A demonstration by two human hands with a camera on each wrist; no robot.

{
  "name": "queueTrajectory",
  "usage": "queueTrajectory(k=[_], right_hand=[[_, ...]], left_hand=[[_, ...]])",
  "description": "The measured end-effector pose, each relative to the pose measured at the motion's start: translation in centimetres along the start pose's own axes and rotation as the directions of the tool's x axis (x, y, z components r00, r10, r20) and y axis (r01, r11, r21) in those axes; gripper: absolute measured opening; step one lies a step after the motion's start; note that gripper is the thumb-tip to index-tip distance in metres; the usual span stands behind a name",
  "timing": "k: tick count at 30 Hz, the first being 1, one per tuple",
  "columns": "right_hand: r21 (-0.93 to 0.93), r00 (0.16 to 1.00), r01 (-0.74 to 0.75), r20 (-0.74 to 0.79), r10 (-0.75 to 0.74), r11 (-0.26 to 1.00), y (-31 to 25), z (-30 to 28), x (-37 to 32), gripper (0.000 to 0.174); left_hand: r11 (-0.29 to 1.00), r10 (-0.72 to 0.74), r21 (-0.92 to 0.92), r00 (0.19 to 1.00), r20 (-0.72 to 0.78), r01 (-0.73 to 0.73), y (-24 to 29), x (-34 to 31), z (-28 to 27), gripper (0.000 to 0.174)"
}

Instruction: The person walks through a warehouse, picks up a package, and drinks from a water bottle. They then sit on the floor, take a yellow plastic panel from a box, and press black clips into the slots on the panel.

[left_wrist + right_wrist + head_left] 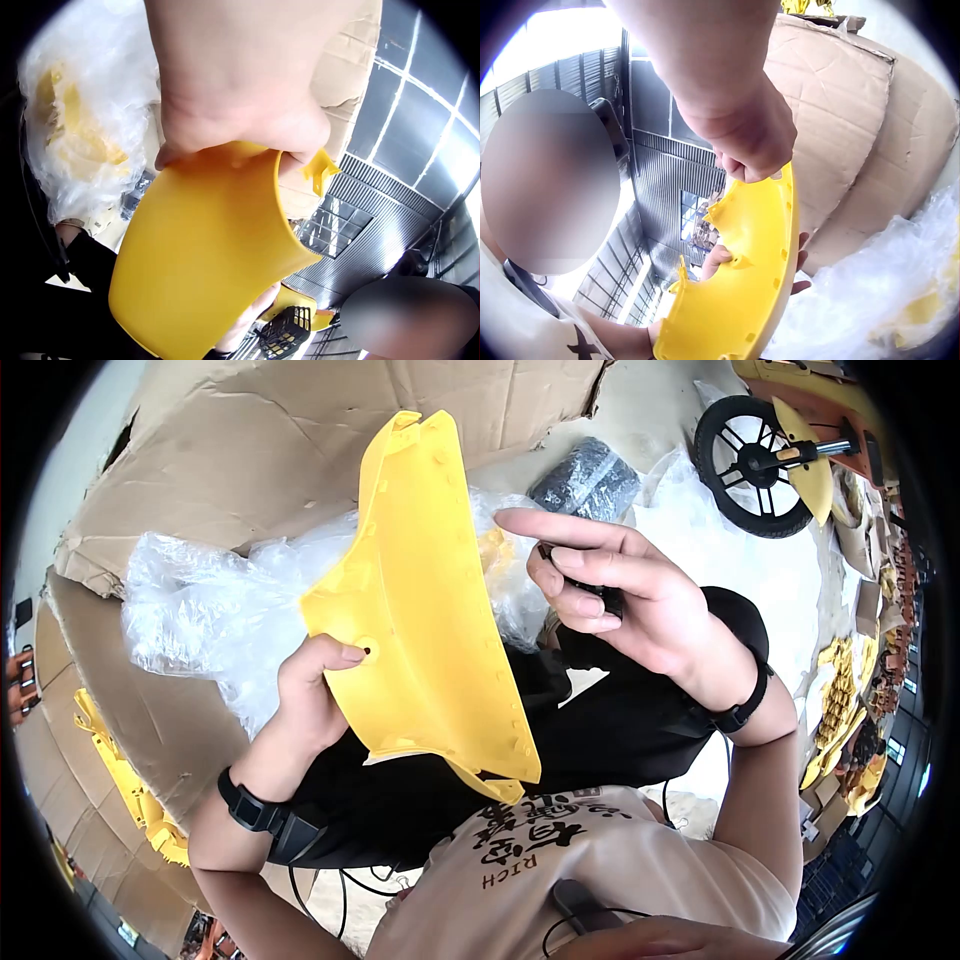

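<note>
My left hand (315, 685) grips a curved yellow plastic panel (430, 590) by its side edge. The thumb lies on its inner face close to a small hole; the other fingers are behind the panel. Small tabs line the panel's far edge. In the left wrist view the panel's smooth outer face (195, 255) shows below the left hand (240, 112). My right hand (640, 580), to the right of the panel, holds a small black object (602, 598) in its curled fingers, its index finger stretched toward the panel. The fingers hide most of that object, so I cannot tell its kind.
Clear plastic wrap (200, 610) lies behind the panel, beside large cardboard sheets (280, 440). A wrapped dark bundle (588, 480) sits farther back. A black-spoked wheel (752, 465) stands at upper right. Yellow parts (835, 690) are piled at the right; another yellow part (130, 780) lies at left.
</note>
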State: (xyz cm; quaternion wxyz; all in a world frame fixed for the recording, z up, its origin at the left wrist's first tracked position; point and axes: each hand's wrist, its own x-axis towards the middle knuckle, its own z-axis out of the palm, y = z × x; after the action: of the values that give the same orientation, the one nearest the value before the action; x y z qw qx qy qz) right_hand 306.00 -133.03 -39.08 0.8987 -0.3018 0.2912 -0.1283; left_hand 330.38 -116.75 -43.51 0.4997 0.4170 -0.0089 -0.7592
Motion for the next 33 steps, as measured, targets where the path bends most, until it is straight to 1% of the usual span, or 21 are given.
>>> queueTrajectory(k=[2, 3, 5, 6, 7, 9, 10, 11, 13, 15, 16, 18, 20, 21, 23, 27, 28, 29, 30, 32, 33], right_hand=[[-0.01, 1.0, 0.016, -0.007, -0.016, 1.0, 0.2, -0.2, 0.1, 0.042], [0.0, 1.0, 0.018, -0.001, -0.018, 1.0, 0.1, -0.3, 0.0, 0.042], [-0.04, 0.999, -0.032, 0.009, 0.032, 0.999, -0.1, -0.5, 0.0, 0.036], [-0.068, 1.0, -0.017, 0.007, 0.018, 0.998, 0.0, -0.6, -0.1, 0.035], [-0.059, 1.0, -0.013, 0.01, 0.014, 0.998, 0.1, -0.6, -0.1, 0.035], [-0.053, 1.0, -0.006, -0.004, 0.005, 0.999, 0.1, -0.6, -0.2, 0.035], [-0.02, 1.0, -0.01, 0.007, 0.01, 1.0, 0.0, -0.7, -0.2, 0.035], [-0.013, 1.0, -0.008, 0.006, 0.008, 1.0, 0.0, -0.7, -0.2, 0.035], [-0.015, 1.0, -0.005, -0.004, 0.005, 1.0, -0.1, -0.6, -0.2, 0.036], [-0.042, 1.0, 0.028, -0.012, -0.028, 0.999, 0.1, -0.5, -0.3, 0.036], [-0.056, 0.999, 0.03, -0.01, -0.031, 0.998, 0.1, -0.7, -0.3, 0.036], [-0.071, 0.999, 0.034, -0.006, -0.034, 0.997, 0.1, -0.8, -0.3, 0.036], [-0.09, 0.997, -0.011, -0.075, 0.004, 0.996, 0.2, -0.8, -0.2, 0.032], [-0.088, 0.997, -0.013, -0.077, 0.006, 0.996, 0.2, -0.8, -0.2, 0.032], [-0.113, 0.991, -0.041, -0.135, 0.025, 0.993, 0.2, -0.7, -0.2, 0.027], [-0.116, 0.989, -0.049, -0.146, 0.031, 0.992, 0.1, -0.9, -0.2, 0.024], [-0.14, 0.991, -0.01, -0.135, -0.009, 0.99, 0.2, -1.0, -0.2, 0.024], [-0.163, 0.991, 0.029, -0.124, -0.049, 0.986, 0.3, -1.0, -0.2, 0.025], [-0.164, 0.991, 0.025, -0.125, -0.046, 0.986, 0.2, -0.9, -0.2, 0.025], [-0.256, 0.988, 0.074, -0.115, -0.107, 0.964, 0.2, -0.7, -0.3, 0.027], [-0.257, 0.988, 0.071, -0.117, -0.104, 0.964, 0.3, -0.7, -0.3, 0.027]], left_hand=[[0.993, 0.074, 0.093, 0.997, 0.021, -0.076, 0.0, 0.2, 1.0, 0.081], [0.992, 0.073, 0.102, 0.997, 0.012, -0.074, 0.2, 0.2, 1.3, 0.081], [0.982, 0.068, 0.173, 0.997, 0.043, -0.074, 0.4, 0.2, 1.9, 0.094], [0.975, 0.075, 0.206, 0.997, 0.027, -0.079, 0.2, 0.3, 2.0, 0.095], [0.974, 0.072, 0.214, 0.997, 0.022, -0.075, 0.1, 0.5, 2.4, 0.095], [0.936, 0.218, 0.254, 0.968, 0.12, -0.243, -0.1, 0.9, 2.9, 0.096], [0.936, 0.214, 0.26, 0.97, 0.118, -0.238, -0.3, 1.0, 2.7, 0.096], [0.919, 0.245, 0.283, 0.959, 0.141, -0.276, -0.6, 1.2, 2.4, 0.097], [0.9, 0.27, 0.307, 0.948, 0.166, -0.31, -1.0, 1.5, 2.0, 0.099], [0.862, 0.318, 0.347, 0.927, 0.198, -0.37, -1.1, 1.7, 1.8, 0.101], [0.865, 0.308, 0.349, 0.93, 0.199, -0.361, -1.2, 1.7, 1.8, 0.101], [0.794, 0.339, 0.458, 0.917, 0.212, -0.399, -1.2, 1.7, 1.6, 0.102], [0.783, 0.334, 0.467, 0.911, 0.243, -0.412, -1.0, 1.7, 1.5, 0.099], [0.771, 0.332, 0.474, 0.903, 0.272, -0.426, -0.9, 1.7, 1.4, 0.097], [0.762, 0.331, 0.484, 0.901, 0.282, -0.431, -0.9, 1.8, 1.2, 0.097], [0.728, 0.327, 0.538, 0.905, 0.273, -0.425, -0.8, 1.7, 1.2, 0.097], [0.729, 0.327, 0.537, 0.905, 0.272, -0.425, -0.8, 1.7, 1.4, 0.097], [0.721, 0.339, 0.559, 0.912, 0.231, -0.409, -0.9, 1.6, 1.6, 0.095], [0.714, 0.35, 0.579, 0.917, 0.19, -0.392, -1.0, 1.5, 1.7, 0.094], [0.715, 0.35, 0.575, 0.916, 0.197, -0.397, -1.1, 1.6, 1.3, 0.092], [0.713, 0.352, 0.573, 0.913, 0.207, -0.404, -1.2, 1.7, 1.1, 0.091]])
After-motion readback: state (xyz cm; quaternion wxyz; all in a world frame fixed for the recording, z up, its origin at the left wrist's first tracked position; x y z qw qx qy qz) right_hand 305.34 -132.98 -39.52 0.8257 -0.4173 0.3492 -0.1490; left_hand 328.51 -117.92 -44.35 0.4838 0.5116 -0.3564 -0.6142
